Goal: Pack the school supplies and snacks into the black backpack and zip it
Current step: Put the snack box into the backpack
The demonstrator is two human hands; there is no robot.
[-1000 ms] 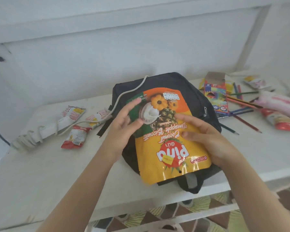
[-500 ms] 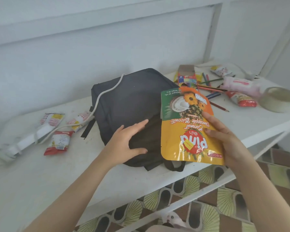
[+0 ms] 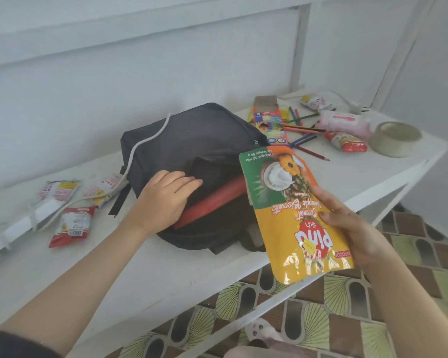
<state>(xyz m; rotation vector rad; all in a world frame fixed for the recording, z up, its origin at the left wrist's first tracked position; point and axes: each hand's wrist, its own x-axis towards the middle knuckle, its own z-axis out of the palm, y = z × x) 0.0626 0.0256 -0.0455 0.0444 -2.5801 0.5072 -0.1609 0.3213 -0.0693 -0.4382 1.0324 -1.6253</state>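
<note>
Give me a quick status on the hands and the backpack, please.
Left hand rests on the black backpack, right hand grips the biscuit pouch. Backpack unzipped, red item inside, pouch not yet in. White cord draped over its top.

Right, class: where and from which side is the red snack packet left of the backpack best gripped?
Probably across its two long edges, from above: the red snack packet lies flat on the table, and the left hand is nearest.
</note>
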